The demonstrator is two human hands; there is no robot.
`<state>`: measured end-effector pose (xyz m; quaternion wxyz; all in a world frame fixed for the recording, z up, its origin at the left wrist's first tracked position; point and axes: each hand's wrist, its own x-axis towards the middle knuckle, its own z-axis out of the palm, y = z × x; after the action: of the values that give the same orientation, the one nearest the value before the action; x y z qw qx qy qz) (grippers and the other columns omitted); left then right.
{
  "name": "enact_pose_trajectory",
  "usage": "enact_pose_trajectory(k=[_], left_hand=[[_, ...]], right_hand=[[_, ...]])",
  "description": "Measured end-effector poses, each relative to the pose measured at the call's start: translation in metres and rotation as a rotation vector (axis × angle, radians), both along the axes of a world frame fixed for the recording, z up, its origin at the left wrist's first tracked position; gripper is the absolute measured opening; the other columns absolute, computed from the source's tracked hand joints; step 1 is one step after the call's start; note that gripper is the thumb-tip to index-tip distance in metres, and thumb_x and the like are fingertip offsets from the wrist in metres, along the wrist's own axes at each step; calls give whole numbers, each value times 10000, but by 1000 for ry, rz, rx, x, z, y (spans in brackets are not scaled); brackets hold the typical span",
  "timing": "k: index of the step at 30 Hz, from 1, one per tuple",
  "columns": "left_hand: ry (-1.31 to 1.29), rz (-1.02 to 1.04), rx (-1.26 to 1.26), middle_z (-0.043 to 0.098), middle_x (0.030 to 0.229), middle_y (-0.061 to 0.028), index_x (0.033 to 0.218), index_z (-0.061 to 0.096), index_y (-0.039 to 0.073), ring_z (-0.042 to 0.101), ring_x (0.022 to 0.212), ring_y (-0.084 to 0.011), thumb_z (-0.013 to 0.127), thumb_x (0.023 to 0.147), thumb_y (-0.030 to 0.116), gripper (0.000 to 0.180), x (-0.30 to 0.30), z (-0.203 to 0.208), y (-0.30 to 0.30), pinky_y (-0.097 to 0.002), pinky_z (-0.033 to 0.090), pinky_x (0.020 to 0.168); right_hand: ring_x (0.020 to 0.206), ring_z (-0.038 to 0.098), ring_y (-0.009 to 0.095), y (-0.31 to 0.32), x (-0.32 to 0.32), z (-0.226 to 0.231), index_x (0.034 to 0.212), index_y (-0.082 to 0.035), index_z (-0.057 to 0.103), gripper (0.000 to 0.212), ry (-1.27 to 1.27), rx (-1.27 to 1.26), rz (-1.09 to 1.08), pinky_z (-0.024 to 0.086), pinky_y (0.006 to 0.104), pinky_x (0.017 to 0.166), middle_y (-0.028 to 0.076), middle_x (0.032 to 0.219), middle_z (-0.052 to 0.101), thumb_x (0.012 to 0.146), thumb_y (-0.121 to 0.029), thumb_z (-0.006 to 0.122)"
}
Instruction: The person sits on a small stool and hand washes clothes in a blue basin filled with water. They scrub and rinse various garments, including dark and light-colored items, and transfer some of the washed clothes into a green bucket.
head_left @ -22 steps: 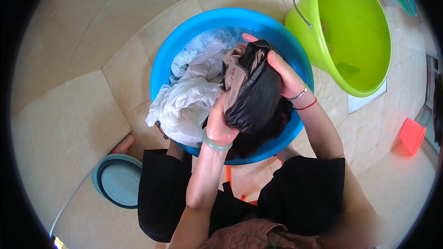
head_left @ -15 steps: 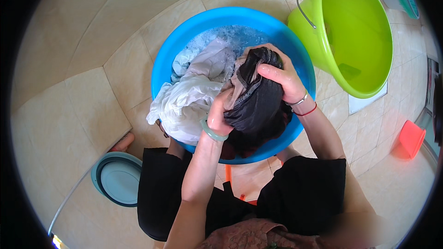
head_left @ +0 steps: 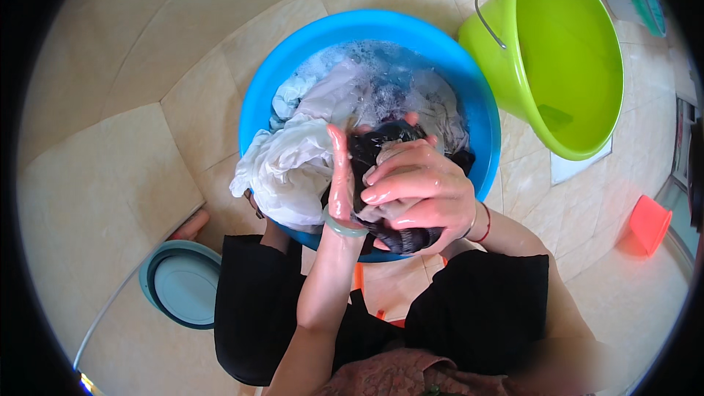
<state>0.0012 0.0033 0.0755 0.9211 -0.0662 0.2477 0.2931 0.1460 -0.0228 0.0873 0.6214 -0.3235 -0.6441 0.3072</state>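
Note:
A wet black garment with beige cloth bunched into it is held between my two hands over the near part of a round blue tub. My left hand supports it from the left and below, thumb pointing up along its side; most of its fingers are hidden under the cloth. From the right, my right hand curls over the bundle, fingers bent onto the beige part. White cloth lies heaped at the tub's left side, partly over the rim. Pale cloth rests in the sudsy water at the far right.
A lime-green bucket with a metal handle stands tilted at the tub's right. A grey-green basin sits left of my knees. Farther right are a coral-red plastic piece and a white-and-green container on the tiled floor.
The dark garment has come lower and nearer to me, bunched smaller. My right hand has turned over onto it, my left thumb has lifted upright. Cloth and suds at the far right now show.

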Motion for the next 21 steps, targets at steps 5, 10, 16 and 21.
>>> enact_pose_trajectory(k=[5, 10, 16, 21], left_hand=[[507, 275, 292, 624, 1171, -123, 1153, 571, 70, 601, 1095, -238, 600, 946, 271, 290, -1, 13, -2, -416, 478, 955], [1109, 340, 737, 617, 1138, -126, 1084, 547, 38, 575, 1070, -205, 698, 844, 59, 284, 11, 19, 6, -353, 467, 918], [1086, 246, 1378, 622, 1132, -197, 958, 601, 22, 617, 1060, -306, 690, 766, -40, 220, 10, 32, 12, -414, 490, 923], [918, 195, 1914, 651, 1063, -162, 800, 697, 115, 621, 1032, -384, 766, 636, 81, 181, 14, 37, 21, -483, 513, 913]], right_hand=[[1085, 590, 267, -6, -6, -18, 1102, -44, 586, 459, 330, -211, -49, 427, 418, 987, 118, 1080, 631, 701, -101, 804], [1067, 582, 173, -10, -10, -17, 1221, -3, 553, 408, 806, -755, -134, 434, 327, 974, 96, 1159, 611, 850, -145, 644], [1039, 609, 167, -6, -9, -19, 1223, -26, 558, 287, 1352, -1000, 59, 485, 324, 928, 74, 1126, 639, 962, -146, 555], [1097, 589, 159, -14, -8, -37, 1266, -36, 550, 319, 1393, -1011, 227, 473, 327, 978, 78, 1182, 615, 999, -205, 507]])
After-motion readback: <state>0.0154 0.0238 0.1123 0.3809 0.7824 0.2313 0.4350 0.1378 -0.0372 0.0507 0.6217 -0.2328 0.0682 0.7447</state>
